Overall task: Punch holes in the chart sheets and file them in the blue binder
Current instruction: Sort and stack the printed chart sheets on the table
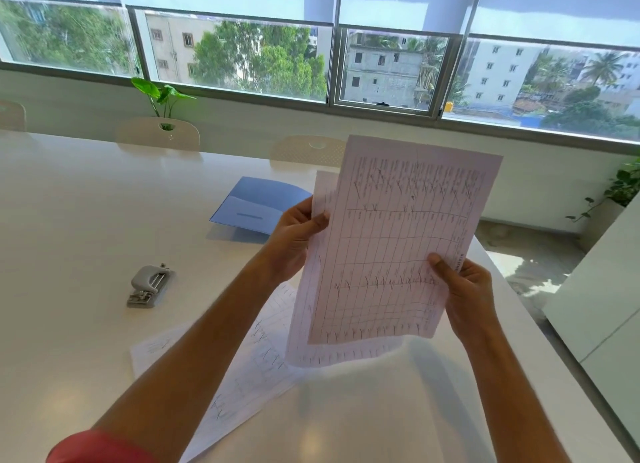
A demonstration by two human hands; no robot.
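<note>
Both hands hold the chart sheets (388, 247) up at right of centre, the left hand (294, 235) pinching the left edge and the right hand (464, 289) gripping the right edge. The raised sheets hide part of the blue binder (258, 204), which lies open behind them on the table (86, 202). A hole punch (150, 286) sits at the left, and more sheets (249, 369) lie under the left forearm.

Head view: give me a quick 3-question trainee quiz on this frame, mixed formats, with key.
1. True or false: the hole punch lies on the table, untouched by either hand.
2. Which hand holds the raised chart sheets? A) left only B) right only C) both
3. Fill in: the blue binder lies ____ on the table, beyond the left hand.

Key:
1. True.
2. C: the left hand grips the left edge, the right hand the lower right edge.
3. Open.
</note>
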